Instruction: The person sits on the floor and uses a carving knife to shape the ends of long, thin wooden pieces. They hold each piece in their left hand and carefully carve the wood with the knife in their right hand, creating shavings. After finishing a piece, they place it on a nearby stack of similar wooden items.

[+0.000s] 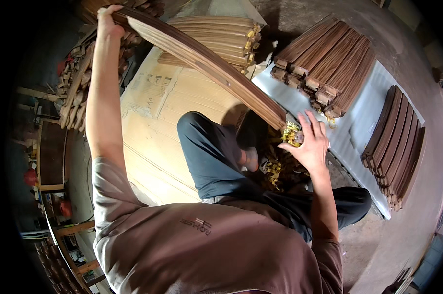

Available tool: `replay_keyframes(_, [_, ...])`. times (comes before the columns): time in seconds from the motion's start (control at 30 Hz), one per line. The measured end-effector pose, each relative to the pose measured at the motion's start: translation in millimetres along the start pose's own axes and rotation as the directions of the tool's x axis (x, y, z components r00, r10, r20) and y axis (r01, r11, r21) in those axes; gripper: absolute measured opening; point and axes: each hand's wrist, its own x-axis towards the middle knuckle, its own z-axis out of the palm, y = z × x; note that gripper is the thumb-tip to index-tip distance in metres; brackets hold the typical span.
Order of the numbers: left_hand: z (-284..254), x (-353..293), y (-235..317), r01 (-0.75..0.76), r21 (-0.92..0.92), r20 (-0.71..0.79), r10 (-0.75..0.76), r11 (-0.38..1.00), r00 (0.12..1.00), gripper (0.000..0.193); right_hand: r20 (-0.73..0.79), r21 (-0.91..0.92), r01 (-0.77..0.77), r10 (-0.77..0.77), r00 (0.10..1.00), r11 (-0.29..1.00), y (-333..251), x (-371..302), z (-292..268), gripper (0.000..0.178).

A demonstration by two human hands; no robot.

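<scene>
The left hand [110, 19], stretched beyond the far left part of the cardboard sheet [155, 112], had its fingers wrapped around the upper end of a long curved wooden slat [202, 63]. This slat slanted across and above the cardboard sheet, its lower end reaching past the sheet's right edge. There the right hand [312, 142] was beside that lower end, thumb and fingers parted and curved about a crumpled yellow wad [293, 133]; whether they pinched it or only touched it could not be told. To the right of the cardboard sheet, below this hand, a heap of yellow scraps [276, 169] lay by the person's foot [251, 159], and the dark trousers [207, 147] covered a bent knee that stood over the sheet's right part. Along the far side of the cardboard sheet lay a stack of lighter brown slats [207, 34], with yellow bits showing at their right-hand ends. Farther right of it, a white foam sheet [351, 132] was spread out, bearing a pile of striped brown slats [336, 61] at its far part and a row of darker curved slats [395, 147] at its right side. Left of the cardboard sheet was a jumble of wooden pieces [78, 98]
</scene>
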Motion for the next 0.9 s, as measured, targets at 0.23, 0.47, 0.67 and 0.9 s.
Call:
replay_keyframes(0.23, [66.2,-16.2,-17.2,0.23,0.087,-0.015,-0.23,0.969,0.973,0.022,-0.096,-0.019,0.057,-0.059,0.994,0.998,-3.5,-27.5,10.3,0.042])
replay_keyframes(0.47, [220.0,-173.0,-62.4,0.119,0.069,0.49,-0.137,0.991,0.861,0.068,-0.034,0.638,-0.035,0.074,0.997,0.769,-3.5,-49.9,-13.1,0.099])
replay_keyframes(0.67, [274.1,-372.1,-214.4,0.301,0.108,0.507,-0.313,0.947,0.803,0.092,0.223,0.927,-0.28,0.23,0.947,0.251,-2.2,-62.5,-3.6,0.106])
replay_keyframes(0.9, [338.2,-397.3,-370.9,0.638,0.171,0.667,-0.565,0.751,0.486,0.074,0.21,0.93,-0.345,0.592,0.778,0.124,12.4,-108.3,30.0,0.103])
